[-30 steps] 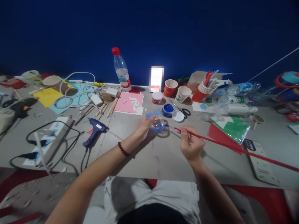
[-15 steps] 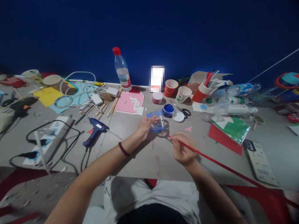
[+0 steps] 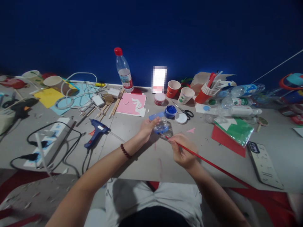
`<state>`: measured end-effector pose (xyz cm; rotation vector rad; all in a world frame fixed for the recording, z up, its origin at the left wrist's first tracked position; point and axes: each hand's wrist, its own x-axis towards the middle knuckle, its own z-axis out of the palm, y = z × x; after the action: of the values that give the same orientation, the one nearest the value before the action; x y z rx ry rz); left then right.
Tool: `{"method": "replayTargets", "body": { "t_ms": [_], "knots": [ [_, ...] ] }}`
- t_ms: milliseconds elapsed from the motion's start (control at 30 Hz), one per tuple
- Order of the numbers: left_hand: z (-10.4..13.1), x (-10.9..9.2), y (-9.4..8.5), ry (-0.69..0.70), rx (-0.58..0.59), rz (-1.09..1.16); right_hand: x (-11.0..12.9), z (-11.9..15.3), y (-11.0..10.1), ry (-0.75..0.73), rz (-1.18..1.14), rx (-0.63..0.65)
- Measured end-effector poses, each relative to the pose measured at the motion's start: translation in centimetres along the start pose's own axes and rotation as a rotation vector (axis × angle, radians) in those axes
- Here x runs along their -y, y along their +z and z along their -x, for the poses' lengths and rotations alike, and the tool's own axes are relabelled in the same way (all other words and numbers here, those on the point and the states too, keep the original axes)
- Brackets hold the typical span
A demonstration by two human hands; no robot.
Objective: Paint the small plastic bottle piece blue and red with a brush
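Rn L hand [image 3: 146, 130] grips clear plastic piece [image 3: 161, 124], R hand [image 3: 183, 151] pinches paintbrush [image 3: 203, 158] beside it; prob best w/ light, even strokes, piece steady.

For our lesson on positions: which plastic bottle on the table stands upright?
The red-capped bottle by the blue wall; the other bottles, at right, lie on their sides.

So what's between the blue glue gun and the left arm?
A pale glue stick sticks out of the glue gun toward the left arm; the head view shows it.
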<state>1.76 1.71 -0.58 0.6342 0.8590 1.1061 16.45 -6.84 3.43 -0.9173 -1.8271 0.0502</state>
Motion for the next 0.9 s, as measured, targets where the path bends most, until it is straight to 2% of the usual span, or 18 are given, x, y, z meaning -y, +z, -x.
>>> {"method": "replayTargets", "body": {
  "t_ms": [167, 400, 533, 667, 800, 900],
  "knots": [
    [0.0, -0.2, 0.2, -0.012, 0.012, 0.021, -0.6, 0.1, -0.4, 0.017, 0.043, -0.076],
    [-0.2, 0.0, -0.1, 0.004, 0.001, 0.009, -1.3, 0.4, -0.7, 0.069, 0.077, -0.098],
    [-0.1, -0.2, 0.1, 0.006, 0.007, 0.002, -1.8, 0.8, -0.9, 0.083, 0.103, -0.166],
    [0.1, -0.4, 0.4, 0.006, -0.007, 0.006, -2.2, 1.9, -0.8, 0.169, 0.025, -0.233],
    [-0.1, -0.3, 0.2, 0.024, 0.004, 0.011, -1.9, 2.1, -0.3, 0.237, -0.118, -0.192],
    [-0.2, 0.0, -0.1, 0.028, 0.026, 0.013, -1.4, 1.5, 0.0, 0.217, -0.148, -0.14]
  ]
}}
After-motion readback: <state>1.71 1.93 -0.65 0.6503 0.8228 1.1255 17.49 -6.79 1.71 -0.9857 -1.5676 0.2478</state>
